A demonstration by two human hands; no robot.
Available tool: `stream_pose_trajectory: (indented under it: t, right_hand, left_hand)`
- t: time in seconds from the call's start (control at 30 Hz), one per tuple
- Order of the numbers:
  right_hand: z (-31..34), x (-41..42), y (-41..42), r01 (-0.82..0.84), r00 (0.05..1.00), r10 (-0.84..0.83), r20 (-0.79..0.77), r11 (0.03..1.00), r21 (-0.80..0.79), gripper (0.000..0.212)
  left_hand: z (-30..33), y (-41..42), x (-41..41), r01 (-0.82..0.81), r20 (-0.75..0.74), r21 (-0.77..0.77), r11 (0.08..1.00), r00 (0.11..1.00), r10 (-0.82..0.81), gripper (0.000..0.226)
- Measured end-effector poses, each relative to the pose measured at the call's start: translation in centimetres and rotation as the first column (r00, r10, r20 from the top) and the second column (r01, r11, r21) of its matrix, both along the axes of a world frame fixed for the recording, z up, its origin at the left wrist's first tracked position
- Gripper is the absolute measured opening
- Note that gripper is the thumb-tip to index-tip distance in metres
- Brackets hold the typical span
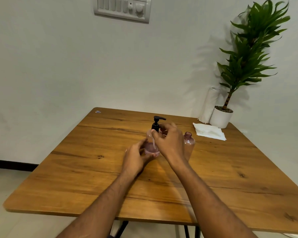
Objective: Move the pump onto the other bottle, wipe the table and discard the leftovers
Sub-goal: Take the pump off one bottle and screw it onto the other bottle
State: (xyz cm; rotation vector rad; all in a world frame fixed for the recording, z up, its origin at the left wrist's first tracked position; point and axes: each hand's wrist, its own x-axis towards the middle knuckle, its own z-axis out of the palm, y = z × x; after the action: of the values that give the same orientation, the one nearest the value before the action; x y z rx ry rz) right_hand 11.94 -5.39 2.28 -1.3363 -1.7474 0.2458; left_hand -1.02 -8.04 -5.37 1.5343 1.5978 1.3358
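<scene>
The wooden tabletop (162, 186) stretches out in front of me, with a potted plant (248, 54) and a roll of paper towel (209, 103) at its far right corner and a loose sheet of tissue (209, 132) lying just in front of them. Near the middle stands the clear pink bottle (150, 148) carrying the black pump (156, 123); just to its right, upright and open-necked, is the other bottle (189, 143) that the pump has to end up on. As I judge it, I am at the unscrewing step. To do it well I should keep the base planted on the wood, turn only the collar, then lift the pump straight up so its dip tube clears the neck without flicking liquid, and let it drip a moment before crossing to the second bottle. My left hand (136, 158) reaches in low, palm turned inward, fingers curled around the lower body of the bottle to steady it. My right hand (169, 140) arches over from above with the wrist bent, thumb and fingertips pinched in at the neck below the pump collar; whether they are firmly gripping the collar yet I cannot tell, since my knuckles hide the contact.
</scene>
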Motion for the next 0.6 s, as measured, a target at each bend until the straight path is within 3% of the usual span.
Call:
stream_pose_trajectory:
  t: [0.07, 0.3, 0.47, 0.6]
  right_hand:
    - [0.19, -0.05, -0.07, 0.028, 0.998, -0.028, 0.047, 1.0, 0.008, 0.028]
    - [0.47, -0.14, -0.11, -0.015, 0.999, 0.015, 0.051, 1.0, -0.001, 0.047]
    - [0.71, -0.05, 0.05, 0.019, 0.984, -0.017, 0.177, 1.0, -0.009, 0.03]
    - [0.64, -0.15, -0.34, 0.011, 0.987, -0.01, 0.158, 1.0, -0.002, 0.045]
  left_hand:
    - [-0.02, 0.07, 0.08, 0.0, 0.003, -0.002, 1.0, 1.0, 0.0, 0.086]
    - [-0.21, 0.02, 0.09, 0.025, -0.017, -0.017, 1.0, 1.0, -0.025, 0.079]
    - [-0.14, 0.11, 0.08, 0.013, -0.026, -0.014, 1.0, 1.0, -0.013, 0.078]
    - [-0.13, 0.05, 0.05, 0.024, -0.028, -0.008, 1.0, 0.999, -0.024, 0.075]
